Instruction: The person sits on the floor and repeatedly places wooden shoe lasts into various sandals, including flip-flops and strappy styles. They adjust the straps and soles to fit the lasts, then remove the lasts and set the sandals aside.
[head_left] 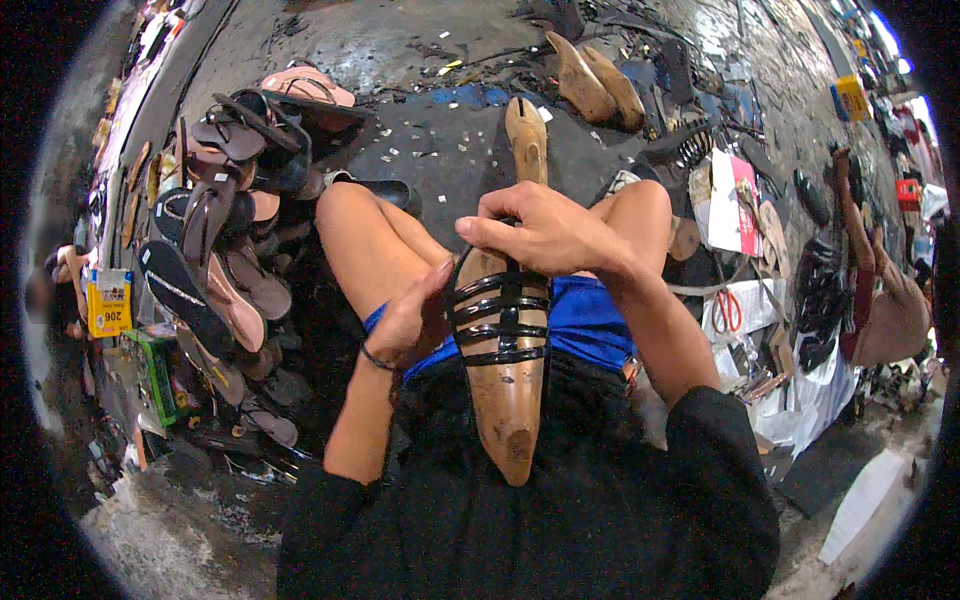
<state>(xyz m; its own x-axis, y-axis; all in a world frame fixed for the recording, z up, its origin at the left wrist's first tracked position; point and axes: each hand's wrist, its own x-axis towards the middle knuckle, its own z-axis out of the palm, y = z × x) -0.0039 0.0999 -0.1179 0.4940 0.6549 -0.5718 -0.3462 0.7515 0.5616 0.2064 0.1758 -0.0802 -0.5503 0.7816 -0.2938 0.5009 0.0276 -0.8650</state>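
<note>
A wooden shoe last [508,410] lies lengthwise over my lap, its toe toward my body and its narrow heel part pointing away. Glossy black straps [502,331] cross it in several bands, joined by a centre strip. My right hand [545,228] is closed over the far end of the straps, thumb and fingers curled inward; what is pinched beneath them is partly hidden. Against the left side of the last rests my left hand [412,318], thumb up along the strap edge. Its other fingers curl out of sight beside and under the last.
A heap of sandals [215,260] stands at my left, near a yellow packet [109,303] and a green box [155,375]. Ahead lie two more wooden lasts [595,85] among scraps. On the right are a white and pink card [735,200] and black plastic bags [822,300].
</note>
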